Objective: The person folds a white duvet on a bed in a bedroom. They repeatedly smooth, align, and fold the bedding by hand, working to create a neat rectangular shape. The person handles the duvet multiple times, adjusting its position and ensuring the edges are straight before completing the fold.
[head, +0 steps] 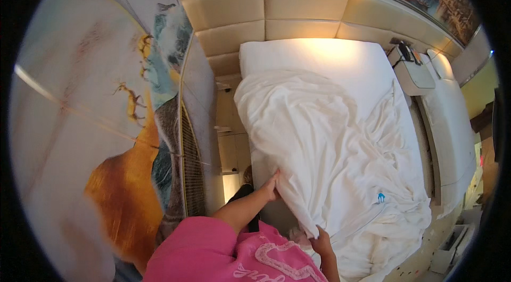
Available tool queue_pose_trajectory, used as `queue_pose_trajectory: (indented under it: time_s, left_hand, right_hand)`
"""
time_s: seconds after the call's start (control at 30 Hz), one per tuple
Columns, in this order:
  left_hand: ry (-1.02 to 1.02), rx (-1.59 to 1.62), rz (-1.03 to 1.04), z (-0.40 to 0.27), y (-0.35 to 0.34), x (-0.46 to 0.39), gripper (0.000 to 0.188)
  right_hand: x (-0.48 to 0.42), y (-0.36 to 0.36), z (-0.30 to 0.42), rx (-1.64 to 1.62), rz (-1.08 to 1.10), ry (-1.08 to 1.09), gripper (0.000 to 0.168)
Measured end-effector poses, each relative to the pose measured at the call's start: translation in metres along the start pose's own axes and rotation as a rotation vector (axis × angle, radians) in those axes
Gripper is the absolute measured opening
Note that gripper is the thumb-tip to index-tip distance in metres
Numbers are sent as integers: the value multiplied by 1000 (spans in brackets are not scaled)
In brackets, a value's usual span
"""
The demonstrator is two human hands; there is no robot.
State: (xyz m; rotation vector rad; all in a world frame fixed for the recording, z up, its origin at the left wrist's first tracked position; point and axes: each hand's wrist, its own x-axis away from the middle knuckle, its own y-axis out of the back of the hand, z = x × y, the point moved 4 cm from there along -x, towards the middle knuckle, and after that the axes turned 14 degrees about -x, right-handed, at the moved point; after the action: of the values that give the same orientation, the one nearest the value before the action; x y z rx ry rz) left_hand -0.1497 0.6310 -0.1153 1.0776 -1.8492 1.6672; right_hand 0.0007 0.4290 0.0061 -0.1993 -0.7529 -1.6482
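A rumpled white duvet (pixel 307 122) lies over a bed whose white sheet (pixel 331 54) shows near the headboard. My left hand (pixel 272 187) grips the duvet's edge at the near left side of the bed. Lower and to the right, my right hand (pixel 321 240) pinches the same edge, and the cloth is stretched between both hands. Some fingers are hidden by the fabric. A small blue mark (pixel 381 197) shows on the white cloth at the lower right.
A padded cream headboard (pixel 303 6) runs behind the bed. To the right stand a nightstand (pixel 415 78) with a telephone (pixel 406 52) and a second white bed (pixel 451 122). A painted wall panel (pixel 131 142) rises close on the left, beside a narrow tiled floor strip (pixel 233 146).
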Motion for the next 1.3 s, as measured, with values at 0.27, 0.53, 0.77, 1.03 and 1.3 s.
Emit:
queue_pose_trajectory:
  time_s: [0.27,0.53,0.77,1.03,1.3]
  left_hand:
    - [-306,267,-192,-157,35,-78,76]
    - [-389,-47,-267,-303,72,-85,65]
    - [-575,-1087,-213,-263,-72,-25,46]
    - [-918,-1884,438,-139,-149,49,48]
    - [-250,-1627,388,-94,-66,-2,33]
  right_hand:
    - [53,5,-71,-193,-145,-381,44]
    - [4,-14,-87,-16,-70,-643,53]
    - [-166,-6,122,-188,-213,-67,53]
    - [-200,9,158,-1021,-456,-202,42]
    - [-158,6,100,-1200,-487,-45,29]
